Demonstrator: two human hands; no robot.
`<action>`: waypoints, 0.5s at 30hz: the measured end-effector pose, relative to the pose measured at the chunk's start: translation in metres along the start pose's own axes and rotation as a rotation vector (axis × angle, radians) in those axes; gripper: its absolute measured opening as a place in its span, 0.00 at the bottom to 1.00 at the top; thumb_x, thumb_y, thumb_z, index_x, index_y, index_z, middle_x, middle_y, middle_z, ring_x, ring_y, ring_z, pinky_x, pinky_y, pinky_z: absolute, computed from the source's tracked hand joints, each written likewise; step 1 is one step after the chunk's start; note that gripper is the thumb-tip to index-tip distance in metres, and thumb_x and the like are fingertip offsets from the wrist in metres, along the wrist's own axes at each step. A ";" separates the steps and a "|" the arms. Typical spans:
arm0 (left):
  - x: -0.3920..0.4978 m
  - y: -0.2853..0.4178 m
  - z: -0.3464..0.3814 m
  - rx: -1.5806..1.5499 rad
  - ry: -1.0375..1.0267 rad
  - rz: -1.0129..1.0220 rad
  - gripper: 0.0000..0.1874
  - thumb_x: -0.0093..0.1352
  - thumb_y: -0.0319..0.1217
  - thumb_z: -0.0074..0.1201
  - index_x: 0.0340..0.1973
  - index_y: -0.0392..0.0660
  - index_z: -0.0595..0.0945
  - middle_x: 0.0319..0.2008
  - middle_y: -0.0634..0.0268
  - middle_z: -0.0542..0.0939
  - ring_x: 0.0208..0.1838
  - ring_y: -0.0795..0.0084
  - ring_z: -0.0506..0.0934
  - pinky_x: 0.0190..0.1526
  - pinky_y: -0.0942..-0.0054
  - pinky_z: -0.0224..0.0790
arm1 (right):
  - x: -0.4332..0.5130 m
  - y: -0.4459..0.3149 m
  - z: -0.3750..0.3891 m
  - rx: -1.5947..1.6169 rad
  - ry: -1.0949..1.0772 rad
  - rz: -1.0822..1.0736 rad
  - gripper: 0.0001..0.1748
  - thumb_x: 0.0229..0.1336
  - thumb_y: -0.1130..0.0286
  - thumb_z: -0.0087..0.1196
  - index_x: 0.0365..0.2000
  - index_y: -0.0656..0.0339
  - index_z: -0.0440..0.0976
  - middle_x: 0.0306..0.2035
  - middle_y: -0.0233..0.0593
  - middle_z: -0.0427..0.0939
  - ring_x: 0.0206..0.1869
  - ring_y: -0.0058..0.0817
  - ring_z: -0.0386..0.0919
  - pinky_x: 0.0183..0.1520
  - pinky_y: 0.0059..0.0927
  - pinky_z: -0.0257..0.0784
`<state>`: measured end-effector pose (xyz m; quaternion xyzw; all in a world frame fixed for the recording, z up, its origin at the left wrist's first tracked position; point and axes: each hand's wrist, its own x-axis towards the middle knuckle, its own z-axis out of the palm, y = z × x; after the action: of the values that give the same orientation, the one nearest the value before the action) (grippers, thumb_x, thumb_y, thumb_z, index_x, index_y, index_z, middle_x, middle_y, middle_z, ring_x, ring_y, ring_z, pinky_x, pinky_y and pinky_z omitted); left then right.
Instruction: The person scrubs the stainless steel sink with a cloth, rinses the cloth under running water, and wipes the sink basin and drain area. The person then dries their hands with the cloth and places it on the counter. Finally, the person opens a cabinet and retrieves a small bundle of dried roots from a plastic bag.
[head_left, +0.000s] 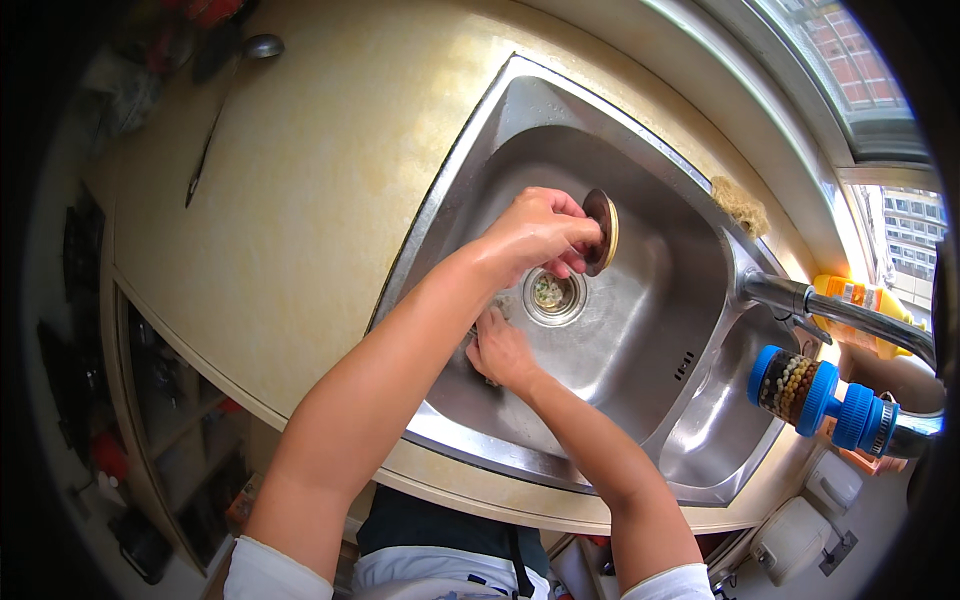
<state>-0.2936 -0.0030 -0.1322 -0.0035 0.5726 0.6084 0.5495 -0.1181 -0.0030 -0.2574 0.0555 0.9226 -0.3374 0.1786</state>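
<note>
Over the larger bowl of a stainless steel sink (637, 330), my left hand (544, 232) grips a round metal drain stopper (601, 232), tilted on edge, its rim facing right. Just below it, the open drain (555, 296) holds pale and green food scraps. My right hand (504, 349) is low in the bowl, left of the drain, its fingers bent against the steel. Parts of a greyish-beige, rough scrubbing cloth (501, 302) show around those fingers; most of it is hidden under the hand.
A chrome faucet (776, 291) with a blue-ringed filter (791, 386) reaches over the smaller bowl at right. A tan fibrous scrubber (739, 206) lies on the sink's back rim, near a yellow bottle (862, 315). On the counter at left is a metal ladle (262, 46).
</note>
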 end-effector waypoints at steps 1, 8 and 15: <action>-0.003 0.007 0.001 0.068 0.013 0.034 0.11 0.58 0.28 0.59 0.34 0.37 0.76 0.27 0.59 0.81 0.25 0.74 0.79 0.23 0.77 0.71 | 0.011 0.008 -0.004 -0.018 0.013 -0.014 0.22 0.51 0.69 0.51 0.46 0.64 0.61 0.40 0.54 0.71 0.38 0.51 0.77 0.38 0.49 0.74; -0.023 0.041 0.003 0.301 0.087 0.256 0.09 0.52 0.27 0.57 0.24 0.35 0.75 0.18 0.57 0.78 0.20 0.74 0.77 0.23 0.74 0.72 | 0.125 0.090 -0.047 -0.011 0.396 0.000 0.25 0.58 0.60 0.53 0.52 0.63 0.68 0.49 0.45 0.74 0.52 0.35 0.73 0.49 0.38 0.69; -0.031 0.055 0.006 0.499 0.134 0.352 0.13 0.49 0.33 0.59 0.23 0.36 0.77 0.21 0.54 0.80 0.25 0.68 0.79 0.33 0.71 0.72 | 0.147 0.047 -0.016 0.112 0.622 0.190 0.20 0.58 0.65 0.51 0.50 0.62 0.67 0.50 0.52 0.70 0.49 0.47 0.73 0.48 0.46 0.69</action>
<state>-0.3145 -0.0055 -0.0726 0.1904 0.7309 0.5334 0.3808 -0.2492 0.0407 -0.3288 0.2515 0.9037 -0.3361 -0.0845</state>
